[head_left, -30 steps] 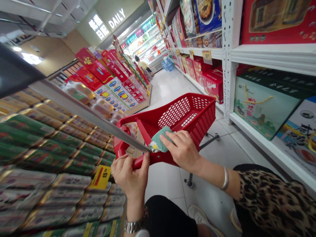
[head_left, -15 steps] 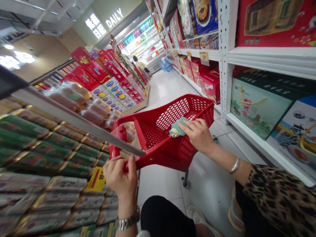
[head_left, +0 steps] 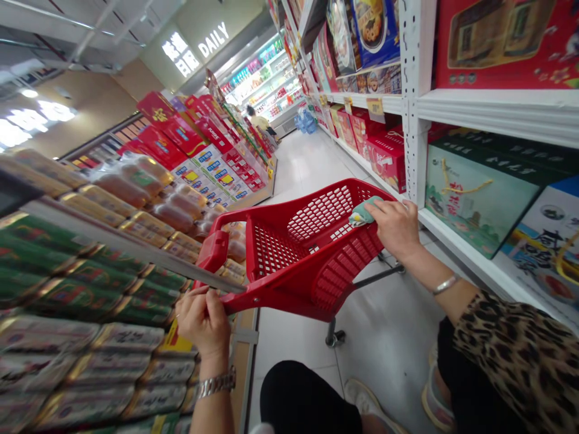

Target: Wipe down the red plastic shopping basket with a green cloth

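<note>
A red plastic shopping trolley basket [head_left: 346, 283] with perforated walls stands in front of me on thin metal legs. My left hand [head_left: 203, 322] grips its near handle [head_left: 235, 299], and a metal watch sits on that wrist. At the far right rim, my right hand [head_left: 395, 228] presses a pale green cloth [head_left: 364, 212] against the basket. The cloth is bunched under my fingers, and part of it is hidden by them. A silver bangle circles my right wrist below a leopard-print sleeve [head_left: 511, 355].
White metal shelving [head_left: 416, 102] holds boxed gift packs on the right, close to the trolley. Stacked cans [head_left: 76, 283] and wrapped goods fill the shelf on the left. Ahead runs a tiled aisle, with a distant person [head_left: 256, 114] and lit refrigerated shelves [head_left: 260, 75].
My right hand and the cloth have moved from the near part of the basket along to its far right rim. My left hand remains on the handle, and the trolley has swung slightly.
</note>
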Demonstrator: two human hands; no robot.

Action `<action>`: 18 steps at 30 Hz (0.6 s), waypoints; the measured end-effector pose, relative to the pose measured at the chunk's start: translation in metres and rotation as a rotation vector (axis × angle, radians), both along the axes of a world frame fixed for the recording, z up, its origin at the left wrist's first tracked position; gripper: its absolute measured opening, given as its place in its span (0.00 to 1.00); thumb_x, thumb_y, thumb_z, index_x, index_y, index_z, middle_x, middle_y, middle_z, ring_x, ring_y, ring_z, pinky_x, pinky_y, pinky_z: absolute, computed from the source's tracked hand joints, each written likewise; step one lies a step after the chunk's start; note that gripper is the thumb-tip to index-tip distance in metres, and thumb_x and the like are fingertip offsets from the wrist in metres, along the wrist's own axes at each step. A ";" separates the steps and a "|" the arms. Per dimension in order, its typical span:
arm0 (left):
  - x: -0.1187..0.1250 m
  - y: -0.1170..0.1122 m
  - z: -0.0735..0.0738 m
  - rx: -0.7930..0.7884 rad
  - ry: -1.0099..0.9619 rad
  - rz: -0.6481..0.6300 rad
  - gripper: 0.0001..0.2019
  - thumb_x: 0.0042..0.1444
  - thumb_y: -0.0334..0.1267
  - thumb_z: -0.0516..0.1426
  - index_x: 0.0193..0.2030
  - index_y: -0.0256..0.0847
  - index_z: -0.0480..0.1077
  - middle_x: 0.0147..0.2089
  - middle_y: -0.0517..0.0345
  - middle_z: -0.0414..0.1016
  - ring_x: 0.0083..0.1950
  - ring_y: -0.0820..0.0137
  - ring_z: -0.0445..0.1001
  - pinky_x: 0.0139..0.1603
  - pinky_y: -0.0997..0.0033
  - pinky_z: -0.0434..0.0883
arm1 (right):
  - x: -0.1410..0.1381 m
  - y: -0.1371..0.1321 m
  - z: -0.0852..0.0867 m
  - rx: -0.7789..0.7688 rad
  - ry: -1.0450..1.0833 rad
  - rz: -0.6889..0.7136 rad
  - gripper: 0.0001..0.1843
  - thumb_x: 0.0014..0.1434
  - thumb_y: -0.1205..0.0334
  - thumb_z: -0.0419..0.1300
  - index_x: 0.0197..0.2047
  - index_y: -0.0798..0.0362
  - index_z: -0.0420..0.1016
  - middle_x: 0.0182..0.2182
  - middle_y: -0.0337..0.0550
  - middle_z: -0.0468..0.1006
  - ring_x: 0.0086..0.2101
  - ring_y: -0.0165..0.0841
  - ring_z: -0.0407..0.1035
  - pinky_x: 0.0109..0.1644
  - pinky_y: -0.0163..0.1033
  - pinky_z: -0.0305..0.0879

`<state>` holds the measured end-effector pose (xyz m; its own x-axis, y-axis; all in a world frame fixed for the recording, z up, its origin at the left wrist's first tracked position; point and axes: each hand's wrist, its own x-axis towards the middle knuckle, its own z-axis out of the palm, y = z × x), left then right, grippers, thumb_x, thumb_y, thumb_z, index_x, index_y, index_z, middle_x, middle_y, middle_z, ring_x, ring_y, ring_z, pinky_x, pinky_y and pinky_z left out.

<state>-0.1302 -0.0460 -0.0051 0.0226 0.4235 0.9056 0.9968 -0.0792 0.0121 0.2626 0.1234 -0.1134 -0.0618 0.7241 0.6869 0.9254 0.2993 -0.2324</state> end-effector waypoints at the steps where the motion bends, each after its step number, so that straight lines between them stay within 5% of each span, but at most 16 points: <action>1: -0.004 0.000 0.000 0.003 -0.011 0.005 0.20 0.66 0.44 0.53 0.22 0.42 0.65 0.30 0.54 0.74 0.38 0.65 0.73 0.46 0.62 0.67 | -0.003 -0.001 0.000 -0.002 -0.001 -0.002 0.21 0.69 0.76 0.53 0.55 0.50 0.80 0.53 0.46 0.82 0.47 0.38 0.67 0.57 0.48 0.47; 9: -0.021 -0.006 0.001 0.009 -0.048 0.058 0.19 0.66 0.40 0.51 0.22 0.43 0.65 0.28 0.55 0.72 0.40 0.64 0.74 0.46 0.63 0.67 | -0.071 -0.049 0.009 0.183 -0.045 0.283 0.18 0.68 0.73 0.56 0.56 0.52 0.80 0.50 0.48 0.83 0.44 0.40 0.68 0.61 0.51 0.53; 18: -0.002 -0.029 0.002 0.024 0.103 0.086 0.15 0.68 0.34 0.51 0.28 0.42 0.69 0.32 0.57 0.75 0.40 0.68 0.75 0.48 0.65 0.70 | -0.141 -0.094 0.025 0.334 0.205 0.568 0.21 0.69 0.75 0.51 0.57 0.54 0.80 0.50 0.49 0.84 0.45 0.39 0.72 0.59 0.49 0.64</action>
